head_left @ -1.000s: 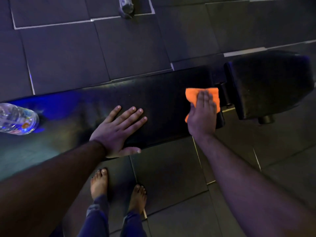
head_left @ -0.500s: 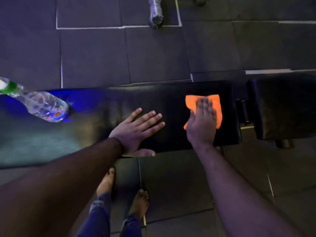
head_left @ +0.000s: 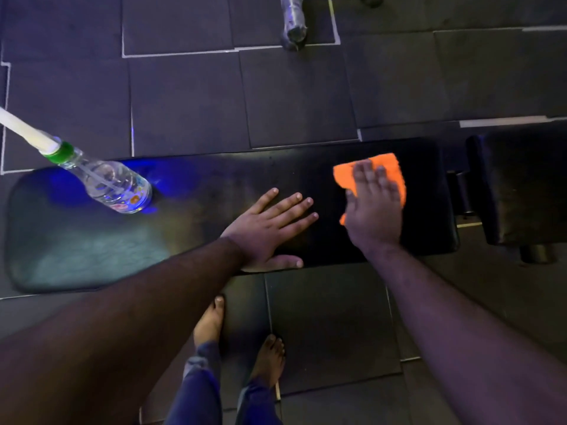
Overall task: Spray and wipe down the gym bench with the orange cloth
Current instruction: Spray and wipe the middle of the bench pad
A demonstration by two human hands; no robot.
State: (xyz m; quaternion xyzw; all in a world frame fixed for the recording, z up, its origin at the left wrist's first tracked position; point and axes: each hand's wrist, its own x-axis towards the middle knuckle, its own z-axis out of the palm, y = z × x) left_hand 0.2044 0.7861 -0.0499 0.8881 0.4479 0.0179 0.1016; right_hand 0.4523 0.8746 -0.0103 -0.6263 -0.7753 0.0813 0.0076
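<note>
Right hand (head_left: 372, 210) flat, pressing orange cloth (head_left: 346, 174) near bench (head_left: 199, 191) end; left hand (head_left: 270, 231) spread flat.

One bench (head_left: 214, 210), one cloth (head_left: 346, 176), one bottle (head_left: 116, 185)

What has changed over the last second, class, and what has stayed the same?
The view has swung left, bringing the whole spray bottle into sight. The right hand slid the orange cloth slightly left, away from the bench pad's end. Unchanged: left hand flat on the pad, bottle untouched.
</note>
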